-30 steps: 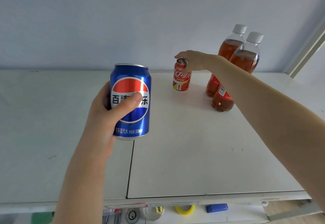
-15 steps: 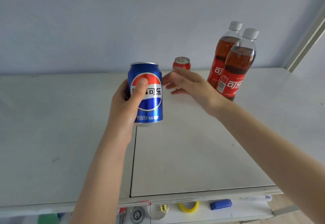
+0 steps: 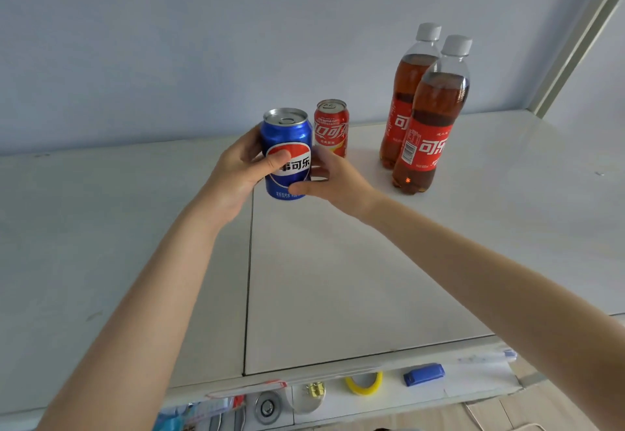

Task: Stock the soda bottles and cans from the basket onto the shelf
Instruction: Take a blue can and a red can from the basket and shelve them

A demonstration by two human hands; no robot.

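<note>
My left hand (image 3: 236,173) grips a blue Pepsi can (image 3: 287,133) upright, just above the white shelf top (image 3: 338,278). My right hand (image 3: 338,184) wraps the same can from its right side, thumb on the lower front and fingers curled behind. Directly behind it, a red cola can (image 3: 331,126) stands on the shelf near the wall. To the right stand two cola bottles with white caps, one in front (image 3: 431,119) and one behind (image 3: 404,86), close together. The basket is not in view.
A seam (image 3: 248,278) runs front to back across the shelf top. Below its front edge, a lower ledge holds a yellow tape ring (image 3: 363,384), a blue object (image 3: 423,375) and a small brass item (image 3: 315,390). A pale frame post (image 3: 575,35) rises at the right.
My right hand left the red can, came back left and closed on the blue can. My left hand carried the blue can forward and right, up to the red can.
</note>
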